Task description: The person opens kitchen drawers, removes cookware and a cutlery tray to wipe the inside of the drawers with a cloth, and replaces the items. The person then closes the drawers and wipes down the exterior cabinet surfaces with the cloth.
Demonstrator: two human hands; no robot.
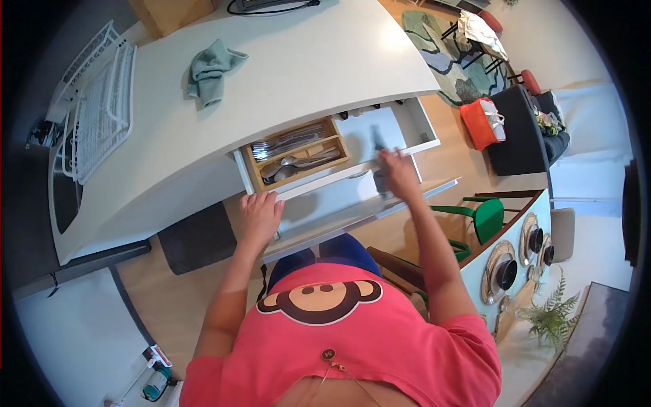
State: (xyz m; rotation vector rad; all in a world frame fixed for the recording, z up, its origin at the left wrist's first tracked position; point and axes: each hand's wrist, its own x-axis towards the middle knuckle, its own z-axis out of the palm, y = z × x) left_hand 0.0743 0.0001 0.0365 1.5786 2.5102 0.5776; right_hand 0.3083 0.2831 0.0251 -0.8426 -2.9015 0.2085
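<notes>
The upper drawer [424,144] is pulled out beneath the white counter. In its left part sits a wooden cutlery tray [344,146] with forks [281,142] in one compartment and spoons [308,161] in another. My left hand [261,216] rests at the drawer's front left corner, its fingers laid over the rim. Above the drawer's right part, my right hand [400,175] is closed on a long dark utensil [378,139], whose kind is lost in blur. Several small dark items [359,111] lie along the drawer's back edge.
A second drawer [363,216] stands open below, close to my body. On the counter [291,74] lie a crumpled green cloth [215,71] and, to the left, a white wire dish rack [102,115]. A green chair [487,220] and a set dining table [485,268] are at right.
</notes>
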